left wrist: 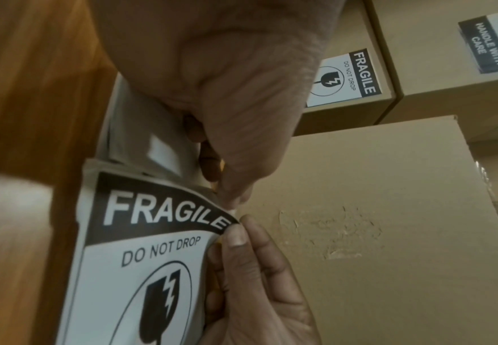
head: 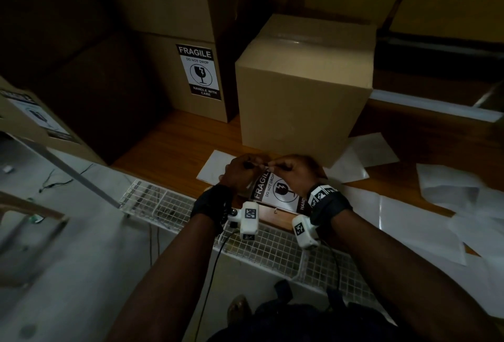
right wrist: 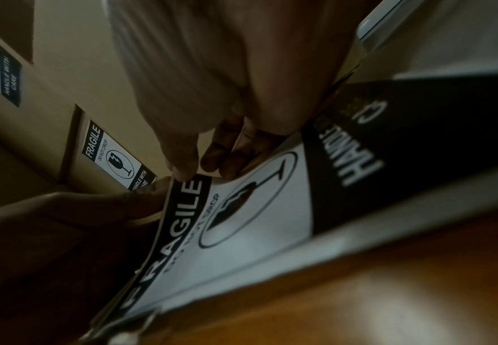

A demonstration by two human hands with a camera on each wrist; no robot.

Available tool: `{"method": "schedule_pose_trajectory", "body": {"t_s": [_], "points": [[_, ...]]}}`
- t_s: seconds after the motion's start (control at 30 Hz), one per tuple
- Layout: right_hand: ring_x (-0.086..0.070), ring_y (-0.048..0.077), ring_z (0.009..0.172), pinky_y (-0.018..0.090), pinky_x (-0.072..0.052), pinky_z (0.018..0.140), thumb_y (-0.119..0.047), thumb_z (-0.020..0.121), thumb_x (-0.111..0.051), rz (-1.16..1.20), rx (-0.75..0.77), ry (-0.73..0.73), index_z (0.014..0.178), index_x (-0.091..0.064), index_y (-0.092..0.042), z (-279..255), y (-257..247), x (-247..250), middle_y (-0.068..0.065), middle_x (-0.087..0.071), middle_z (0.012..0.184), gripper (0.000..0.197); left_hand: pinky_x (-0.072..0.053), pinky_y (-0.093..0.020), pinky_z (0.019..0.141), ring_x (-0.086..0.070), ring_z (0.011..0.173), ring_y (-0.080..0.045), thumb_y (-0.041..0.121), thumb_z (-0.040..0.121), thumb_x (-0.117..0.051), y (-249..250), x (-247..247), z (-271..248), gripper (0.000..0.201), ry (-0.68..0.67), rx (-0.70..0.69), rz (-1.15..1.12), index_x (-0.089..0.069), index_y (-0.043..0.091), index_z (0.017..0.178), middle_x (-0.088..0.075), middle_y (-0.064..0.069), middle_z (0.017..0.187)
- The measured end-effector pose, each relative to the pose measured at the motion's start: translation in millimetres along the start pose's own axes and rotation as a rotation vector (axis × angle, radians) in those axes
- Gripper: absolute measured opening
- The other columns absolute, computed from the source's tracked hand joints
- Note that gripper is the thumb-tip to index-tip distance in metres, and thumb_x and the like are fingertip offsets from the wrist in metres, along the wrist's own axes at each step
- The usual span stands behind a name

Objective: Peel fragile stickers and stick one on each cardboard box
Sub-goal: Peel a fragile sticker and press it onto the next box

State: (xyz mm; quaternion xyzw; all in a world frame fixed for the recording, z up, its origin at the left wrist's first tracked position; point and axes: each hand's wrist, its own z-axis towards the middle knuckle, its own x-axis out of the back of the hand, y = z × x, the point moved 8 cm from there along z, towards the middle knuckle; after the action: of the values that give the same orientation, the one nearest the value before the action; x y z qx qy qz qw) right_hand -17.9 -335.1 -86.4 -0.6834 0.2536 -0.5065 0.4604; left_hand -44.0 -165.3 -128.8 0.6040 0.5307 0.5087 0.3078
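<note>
Fingers [left wrist: 235,235] of both hands apparently pinch glossy sticker [left wrist: 141,256] corner.

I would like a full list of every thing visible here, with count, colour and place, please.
fragile sticker: one, black and white, on the table, top corner pinched by both hands.
plain box: one, brown, on the table behind the hands, no sticker visible.
labelled boxes: at least three, brown, stacked left and behind.
backing sheets: several, white, scattered on the right.
table: one, brown wood.
wire tray: one, white, at the near edge.
left hand: pinches the sticker corner.
right hand: pinches the same corner.
</note>
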Motion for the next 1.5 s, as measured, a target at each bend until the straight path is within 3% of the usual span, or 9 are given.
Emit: {"method": "schedule_pose_trajectory", "body": {"t_s": [0.1,0.2,0.33,0.6,0.77,0.87,1.0,1.33,1.5], "points": [[-0.062,-0.006,0.086,0.006,-0.048,0.079,-0.013,0.093,-0.072,0.040,-0.023,-0.013,0.107,-0.077,-0.008,2,4,-2,-0.004,-0.073,0.102,0.016,-0.056,-0.052,0.097,-0.070,0.105,-0.022,0.034,0.084,-0.077,-4,-4,0,0.005,-0.055,0.048,0.012,-0.079,0.030,0.087,-0.076,0.003,0.106],[-0.066,0.002,0.085,0.016,-0.051,0.079,-0.017,0.093,-0.072,0.046,-0.031,-0.009,0.106,-0.077,-0.010,3,7,-3,-0.004,-0.074,0.098,0.015,-0.056,-0.049,0.096,-0.067,0.109,-0.023,0.055,0.071,-0.076,-14,-4,4,0.024,-0.046,0.115,0.094,-0.078,0.047,0.094,-0.074,0.008,0.114],[-0.061,-0.008,0.083,0.003,-0.045,0.071,-0.017,0.095,-0.070,0.019,-0.046,-0.017,0.108,-0.076,-0.012,3,9,-3,-0.007,-0.071,0.097,0.016,-0.050,-0.054,0.099,-0.060,0.116,-0.030,0.069,0.068,-0.063,-27,-5,17,0.020,-0.034,0.156,0.240,-0.069,0.066,0.087,-0.067,0.001,0.125],[-0.061,0.000,0.084,0.012,-0.047,0.074,-0.012,0.098,-0.065,0.040,-0.048,-0.019,0.110,-0.073,-0.004,2,7,-3,0.003,-0.071,0.102,0.016,-0.046,-0.052,0.104,-0.060,0.116,-0.028,0.082,0.072,-0.050,-7,-5,5,0.053,-0.013,0.121,0.386,-0.072,0.048,0.107,-0.070,0.001,0.121],[-0.056,-0.005,0.080,-0.001,-0.041,0.063,-0.010,0.099,-0.062,0.007,-0.055,-0.054,0.114,-0.070,-0.001,-3,8,4,0.001,-0.067,0.102,0.019,-0.043,-0.037,0.108,-0.060,0.122,-0.026,0.047,0.100,-0.058,7,-1,-4,0.036,0.031,0.019,0.414,-0.072,0.025,0.125,-0.068,-0.004,0.131],[-0.056,-0.008,0.084,0.001,-0.043,0.070,-0.010,0.098,-0.063,-0.009,-0.051,-0.063,0.112,-0.070,-0.003,-3,12,6,0.001,-0.069,0.103,0.017,-0.045,-0.041,0.105,-0.062,0.118,-0.023,0.052,0.093,-0.065,7,-1,-5,0.029,0.113,0.032,0.484,-0.076,0.036,0.114,-0.070,0.004,0.126],[-0.068,0.013,0.103,0.033,-0.053,0.096,-0.013,0.097,-0.067,0.022,-0.054,-0.088,0.105,-0.071,-0.014,-5,23,11,-0.002,-0.074,0.107,0.010,-0.047,-0.048,0.100,-0.065,0.110,-0.021,0.072,0.065,-0.053,-1,-6,-1,0.043,0.149,0.017,0.434,-0.076,0.049,0.094,-0.074,0.010,0.114],[-0.071,0.010,0.091,0.019,-0.054,0.081,-0.003,0.100,-0.058,0.157,-0.001,-0.019,0.100,-0.062,-0.010,-28,11,55,0.008,-0.074,0.101,0.008,-0.030,-0.041,0.088,-0.050,0.113,-0.028,0.049,0.093,-0.057,9,-8,-14,0.027,0.274,0.002,0.646,-0.065,0.050,0.119,-0.067,0.007,0.119],[-0.073,0.016,0.093,0.030,-0.056,0.087,-0.005,0.100,-0.058,0.167,0.036,0.073,0.100,-0.062,-0.017,-41,8,85,0.004,-0.076,0.095,0.013,-0.030,-0.041,0.087,-0.050,0.113,-0.031,0.043,0.090,-0.062,13,-12,-14,0.017,0.257,-0.015,0.688,-0.070,0.048,0.104,-0.067,0.007,0.120]]}}
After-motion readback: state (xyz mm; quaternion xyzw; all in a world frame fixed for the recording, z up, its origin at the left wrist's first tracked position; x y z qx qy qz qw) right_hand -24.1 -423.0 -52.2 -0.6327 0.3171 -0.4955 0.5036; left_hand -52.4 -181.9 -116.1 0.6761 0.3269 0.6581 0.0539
